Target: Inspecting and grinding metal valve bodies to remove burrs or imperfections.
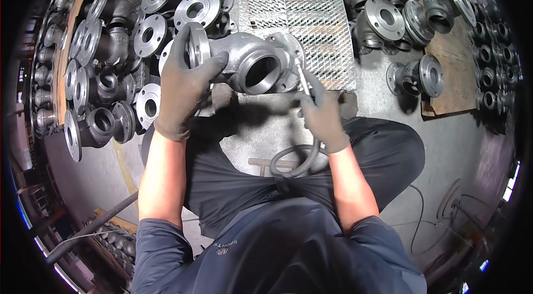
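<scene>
A grey cast-metal valve body [236,49] with a flange at each end lies across the near edge of the metal grating, its round machined opening facing me. Gloved in grey, my left hand [183,86] grips the left flange [200,44], thumb toward the body. My right hand [325,116], in a similar glove, is wrapped round a slim pen-shaped power tool [303,80]. The tool's thin tip meets or nearly meets the right flange [288,49]; I cannot tell which. From below this hand a ribbed dark hose [311,158] loops down toward my lap.
The silvery grating [322,11] stretches away ahead of me. Several flanged valve bodies [102,44] crowd the left side, and more [383,19] are heaped at the right. One valve body [411,77] stands alone on the floor beside a brown board [458,77]. Cables [419,222] trail at lower right.
</scene>
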### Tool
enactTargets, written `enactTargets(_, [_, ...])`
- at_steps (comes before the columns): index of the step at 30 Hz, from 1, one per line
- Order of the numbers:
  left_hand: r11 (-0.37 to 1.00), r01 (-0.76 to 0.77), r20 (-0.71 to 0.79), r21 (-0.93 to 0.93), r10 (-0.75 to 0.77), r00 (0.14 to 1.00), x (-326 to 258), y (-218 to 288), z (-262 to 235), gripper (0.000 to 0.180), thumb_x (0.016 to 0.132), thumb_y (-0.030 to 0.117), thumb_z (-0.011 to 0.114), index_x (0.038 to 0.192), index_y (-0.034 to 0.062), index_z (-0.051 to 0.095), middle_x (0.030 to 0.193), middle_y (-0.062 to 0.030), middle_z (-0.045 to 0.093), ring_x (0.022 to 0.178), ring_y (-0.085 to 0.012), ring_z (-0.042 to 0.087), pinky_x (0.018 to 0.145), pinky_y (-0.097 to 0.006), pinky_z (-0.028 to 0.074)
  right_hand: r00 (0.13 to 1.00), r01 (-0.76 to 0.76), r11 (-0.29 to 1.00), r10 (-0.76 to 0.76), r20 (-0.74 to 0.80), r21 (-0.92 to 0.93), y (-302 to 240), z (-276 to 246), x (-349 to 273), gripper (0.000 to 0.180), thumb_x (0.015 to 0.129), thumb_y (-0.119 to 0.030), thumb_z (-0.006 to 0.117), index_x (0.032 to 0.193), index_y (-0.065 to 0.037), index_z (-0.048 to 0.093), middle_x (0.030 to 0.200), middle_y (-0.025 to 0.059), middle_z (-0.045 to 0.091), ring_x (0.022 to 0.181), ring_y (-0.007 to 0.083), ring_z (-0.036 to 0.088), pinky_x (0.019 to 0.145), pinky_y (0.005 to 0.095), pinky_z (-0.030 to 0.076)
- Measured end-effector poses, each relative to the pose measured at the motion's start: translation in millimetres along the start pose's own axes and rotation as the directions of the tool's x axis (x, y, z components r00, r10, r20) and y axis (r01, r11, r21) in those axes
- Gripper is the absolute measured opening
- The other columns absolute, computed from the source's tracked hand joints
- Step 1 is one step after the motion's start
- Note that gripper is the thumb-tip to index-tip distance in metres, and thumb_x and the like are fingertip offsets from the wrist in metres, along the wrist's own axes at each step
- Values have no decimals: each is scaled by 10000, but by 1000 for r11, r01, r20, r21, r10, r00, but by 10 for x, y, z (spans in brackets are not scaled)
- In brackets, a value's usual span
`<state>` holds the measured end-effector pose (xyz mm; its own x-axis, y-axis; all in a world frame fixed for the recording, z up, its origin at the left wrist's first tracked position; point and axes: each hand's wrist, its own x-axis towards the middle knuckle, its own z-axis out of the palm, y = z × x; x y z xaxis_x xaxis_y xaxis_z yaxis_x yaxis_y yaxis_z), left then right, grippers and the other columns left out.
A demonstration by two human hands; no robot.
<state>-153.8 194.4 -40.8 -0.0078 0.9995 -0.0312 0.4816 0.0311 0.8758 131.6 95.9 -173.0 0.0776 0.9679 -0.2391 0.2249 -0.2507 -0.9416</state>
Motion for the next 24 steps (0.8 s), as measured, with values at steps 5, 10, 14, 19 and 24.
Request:
enactTargets(5, [991,87,-61,-106,-94,994,-58,63,26,1071,895,408,961,1655,-159,463,1459,-296,710,1283,-279,729,1087,-393,577,998,16,999,-19,-65,-41,193,441,-54,659,1061,-24,609,1710,-41,495,1309,263,768,1081,333,742,971,428,600])
enactTargets(10, [932,266,31,-245,-267,963,-59,236,8,1044,927,394,956,1644,-179,458,1380,-242,742,1218,-240,732,1042,-360,581,978,125,991,-132,-161,-50,376,697,110,697,1039,37,574,1722,-26,451,1508,340,670,1320,507,705,1098,515,578])
enactTargets(14, [960,184,-80,-213,-204,976,22,121,-18,1002,934,342,958,1635,-179,469,1328,-202,756,1157,-201,735,989,-329,584,959,187,977,-205,-195,-106,398,741,216,712,1015,44,581,1713,-30,461,1475,339,687,1326,495,709,1103,503,581])
enactTargets(19, [917,282,-66,-281,-311,948,-15,189,-16,1010,934,364,952,1633,-184,470,1363,-212,748,1184,-215,720,1040,-339,563,961,220,969,-235,-143,-114,393,620,326,696,1012,41,587,1696,-30,488,1446,328,713,1328,485,714,1113,486,582])
enactTargets(24, [958,201,-132,-203,-230,964,3,119,-19,989,943,396,939,1618,-180,501,1380,-216,743,1194,-225,713,1066,-350,552,948,244,960,-266,-176,-137,400,659,270,675,1010,42,588,1678,-18,509,1468,321,706,1333,482,713,1119,481,581])
